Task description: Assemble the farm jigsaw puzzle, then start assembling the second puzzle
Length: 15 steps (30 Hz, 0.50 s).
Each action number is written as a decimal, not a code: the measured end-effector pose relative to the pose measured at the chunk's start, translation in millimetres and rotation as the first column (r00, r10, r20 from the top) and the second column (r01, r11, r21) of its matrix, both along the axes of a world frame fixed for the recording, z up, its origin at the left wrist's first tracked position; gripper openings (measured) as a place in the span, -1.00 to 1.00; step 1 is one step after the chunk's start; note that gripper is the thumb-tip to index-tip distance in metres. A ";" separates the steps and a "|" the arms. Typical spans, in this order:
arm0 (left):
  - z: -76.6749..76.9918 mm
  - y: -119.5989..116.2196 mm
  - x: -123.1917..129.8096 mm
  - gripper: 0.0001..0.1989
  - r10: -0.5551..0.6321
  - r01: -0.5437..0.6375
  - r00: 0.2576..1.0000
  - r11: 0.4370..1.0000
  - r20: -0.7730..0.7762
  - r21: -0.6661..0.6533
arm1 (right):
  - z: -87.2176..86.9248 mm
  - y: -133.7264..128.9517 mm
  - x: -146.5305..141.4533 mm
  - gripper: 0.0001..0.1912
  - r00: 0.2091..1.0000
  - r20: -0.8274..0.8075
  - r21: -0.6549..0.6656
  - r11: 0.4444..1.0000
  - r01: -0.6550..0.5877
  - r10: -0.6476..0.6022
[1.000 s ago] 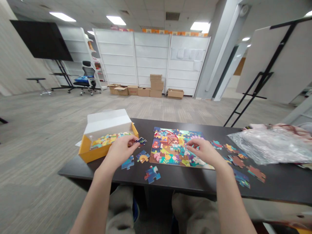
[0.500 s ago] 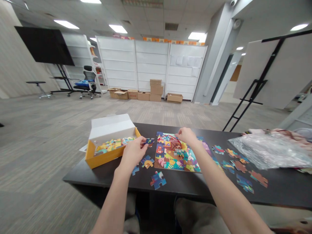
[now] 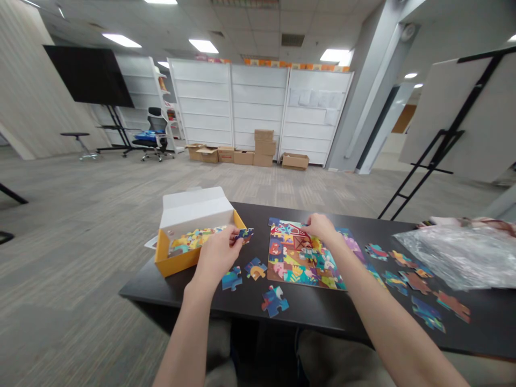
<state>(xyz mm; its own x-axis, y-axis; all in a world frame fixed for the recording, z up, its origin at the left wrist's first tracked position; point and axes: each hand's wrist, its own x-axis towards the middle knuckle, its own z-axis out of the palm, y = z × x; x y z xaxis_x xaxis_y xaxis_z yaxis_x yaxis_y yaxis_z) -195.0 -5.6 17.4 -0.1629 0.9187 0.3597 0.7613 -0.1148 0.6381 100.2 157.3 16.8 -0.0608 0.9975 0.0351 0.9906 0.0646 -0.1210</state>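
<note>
Jigsaw piece [image 3: 244, 234] pinched in left hand [image 3: 216, 256], beside assembled puzzle [image 3: 300, 258]
Right hand [image 3: 321, 226] half-curled on the puzzle's top edge, grip unclear

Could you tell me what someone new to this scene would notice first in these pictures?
The colourful jigsaw puzzle in the middle of the dark table stands out most, with the right hand on its far part. To its left sits an open yellow box of pieces, and the left hand holds a piece beside it. A crinkled plastic bag lies at the table's right end.
</note>
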 end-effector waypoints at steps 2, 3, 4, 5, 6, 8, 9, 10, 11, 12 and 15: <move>2.1 -1.8 -3.5 -0.89 0.005 -0.007 0.998 0.999 0.057 0.039 | -0.9 1.0 0.3 -0.70 1.000 -0.008 0.001 1.000 0.001 -0.001; 4.0 -2.8 -5.5 -0.87 0.016 -0.023 0.995 0.997 0.100 0.067 | -1.5 1.3 0.4 -0.70 1.000 -0.014 0.002 1.000 0.001 -0.001; 6.4 -3.9 -7.7 -0.85 0.037 -0.052 0.988 0.994 0.149 0.099 | -2.3 1.3 0.7 -0.70 1.000 -0.021 0.002 1.000 -0.001 0.001; 9.1 -4.9 -9.9 -0.83 0.068 -0.096 0.977 0.986 0.201 0.133 | -3.1 1.1 1.0 -0.69 1.000 -0.029 0.003 1.000 -0.004 0.004; 12.0 -5.9 -12.2 -0.80 0.101 -0.147 0.961 0.976 0.257 0.164 | -3.8 0.7 1.5 -0.68 0.999 -0.037 0.005 1.000 -0.009 0.009; 17.5 -7.4 -16.4 -0.74 0.152 -0.238 0.919 0.950 0.365 0.202 | -4.7 -0.9 2.7 -0.66 0.999 -0.050 0.011 1.000 -0.022 0.022; 19.6 -7.8 -17.9 -0.72 0.166 -0.271 0.897 0.939 0.410 0.211 | -4.8 -2.0 3.3 -0.66 0.998 -0.053 0.016 0.999 -0.029 0.030; 21.3 -8.1 -19.0 -0.71 0.172 -0.291 0.879 0.932 0.444 0.215 | -4.8 -3.3 3.9 -0.67 0.998 -0.054 0.022 0.999 -0.037 0.038; 22.3 -8.2 -19.5 -0.70 0.175 -0.303 0.867 0.928 0.467 0.215 | -4.5 -4.6 4.2 -0.67 0.998 -0.053 0.029 0.999 -0.044 0.046; 22.8 -8.0 -19.4 -0.69 0.178 -0.310 0.860 0.927 0.479 0.213 | -4.0 -6.0 4.3 -0.68 0.997 -0.050 0.034 0.998 -0.052 0.053; 22.0 -7.2 -16.8 -0.69 0.180 -0.300 0.872 0.931 0.455 0.207 | -2.0 -10.1 3.4 -0.70 0.997 -0.035 0.041 0.997 -0.066 0.068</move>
<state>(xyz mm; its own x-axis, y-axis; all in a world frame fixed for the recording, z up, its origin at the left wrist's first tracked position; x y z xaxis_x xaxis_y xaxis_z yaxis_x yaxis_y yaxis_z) -211.8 -12.8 39.5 -0.5571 0.7121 0.4272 0.4519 -0.1716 0.8754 103.7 147.1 14.8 -0.1255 0.9890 0.0780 0.9788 0.1362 -0.1527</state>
